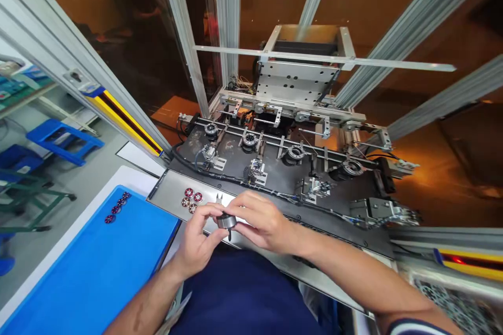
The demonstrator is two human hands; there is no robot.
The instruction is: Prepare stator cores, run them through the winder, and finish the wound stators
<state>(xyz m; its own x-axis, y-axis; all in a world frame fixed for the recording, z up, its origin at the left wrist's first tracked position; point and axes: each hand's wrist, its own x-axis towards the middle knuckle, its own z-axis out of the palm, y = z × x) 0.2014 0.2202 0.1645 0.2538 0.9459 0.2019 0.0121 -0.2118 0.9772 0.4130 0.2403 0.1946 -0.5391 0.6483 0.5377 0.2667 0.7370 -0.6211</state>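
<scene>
My left hand (199, 243) and my right hand (261, 220) meet above the front metal ledge. Between their fingertips is a short, dark grey metal cylinder (226, 221) with a thin pin poking out below. Fingers cover parts of its sides and top. Just behind my left fingers, the two pointed tips of a small tool (219, 198) show; the rest is hidden. Left of that lie several small round red-and-silver parts, like motor stators (189, 192), on the ledge (167, 196).
A machine bed (236, 159) with a row of black ring-topped holders (249, 140) and small clamps (257, 170) stands ahead. A blue mat (98, 267) at left carries several round parts (117, 208). Yellow-edged sensor bars (126, 121) and metal frame posts flank the opening.
</scene>
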